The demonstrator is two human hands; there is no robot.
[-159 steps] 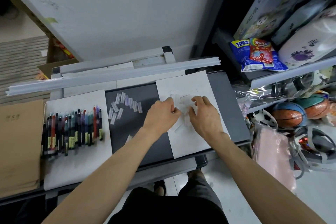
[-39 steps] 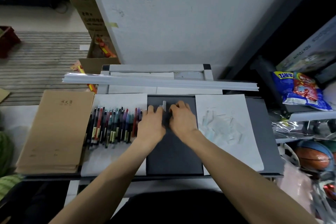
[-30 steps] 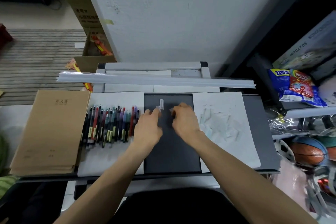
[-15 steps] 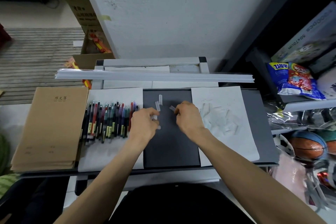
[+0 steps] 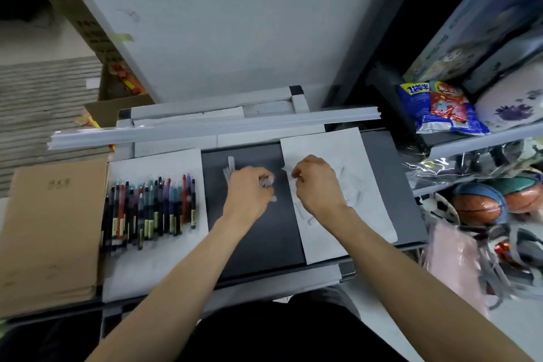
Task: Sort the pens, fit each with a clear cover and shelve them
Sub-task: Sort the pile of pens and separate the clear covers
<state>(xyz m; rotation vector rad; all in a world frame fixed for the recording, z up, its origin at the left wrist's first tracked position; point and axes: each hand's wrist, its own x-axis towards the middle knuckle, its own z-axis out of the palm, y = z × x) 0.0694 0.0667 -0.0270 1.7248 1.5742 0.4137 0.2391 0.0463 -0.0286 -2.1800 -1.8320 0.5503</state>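
Note:
Several coloured pens point(image 5: 150, 210) lie side by side on a white sheet point(image 5: 152, 256) at the left of the dark tabletop point(image 5: 264, 232). My left hand point(image 5: 249, 194) is over the dark middle strip, closed around a bunch of clear covers point(image 5: 266, 181). One clear cover point(image 5: 231, 163) lies just beyond that hand. My right hand point(image 5: 316, 185) hovers at the left edge of the right white sheet point(image 5: 370, 191), its fingertips pinching a small clear cover point(image 5: 285, 169). More clear covers point(image 5: 351, 188) are scattered on that sheet, partly hidden by the hand.
A stack of brown paper envelopes point(image 5: 50, 232) lies at the far left. Long white strips point(image 5: 214, 126) run across the back of the table. Shelves at the right hold a snack bag point(image 5: 437, 107), boxes and balls point(image 5: 479, 206). A white board point(image 5: 223, 17) stands behind.
Both hands have shifted to the right; my right hand has gone from the dark strip to the edge of the right sheet. My left hand has gathered the clear covers from the strip.

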